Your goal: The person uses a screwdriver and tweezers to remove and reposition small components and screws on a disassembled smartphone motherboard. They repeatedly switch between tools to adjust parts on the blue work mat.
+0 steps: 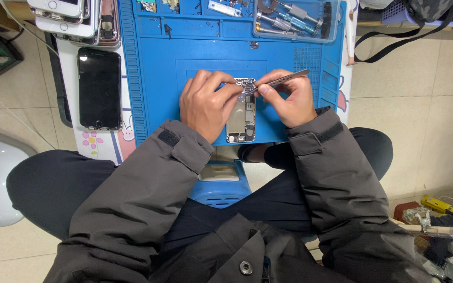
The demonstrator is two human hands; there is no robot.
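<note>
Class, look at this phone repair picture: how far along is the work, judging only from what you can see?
Done: the opened phone lies on the blue mat with its screen off and insides bare. In hand: the left hand steadies its top end while the right hand works metal tweezers there. Left: the inner parts look still fitted; the tools in the clear tray lie unused.

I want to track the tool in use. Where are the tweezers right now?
In the head view, the tweezers are in the right hand, tips at the top of the opened phone on the blue mat.
</note>
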